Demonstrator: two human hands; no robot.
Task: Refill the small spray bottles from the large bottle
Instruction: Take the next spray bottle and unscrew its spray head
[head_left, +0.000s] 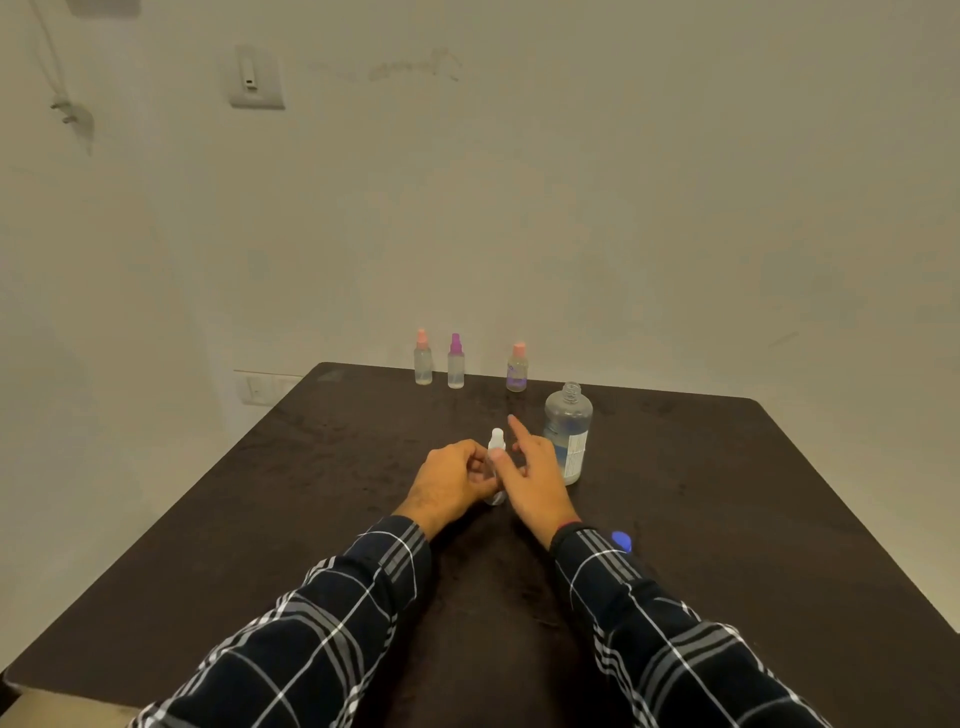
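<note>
The left hand (457, 480) grips a clear spray bottle (496, 457) mid-table; the right hand (535, 478), fingers loose, touches it. Just right stands the uncapped large bottle (568, 431). Behind it, three small bottles (455, 362) line the table (260, 519) far edge.

— Far edge of table (311, 467): three small spray bottles (455, 362) in a row, upright.
— Nearer, right of centre?
— Large bottle (567, 432), upright. Just left of it, a fourth small bottle (496, 457), between both hands. Cap (622, 540) lying nearer, right.
</note>
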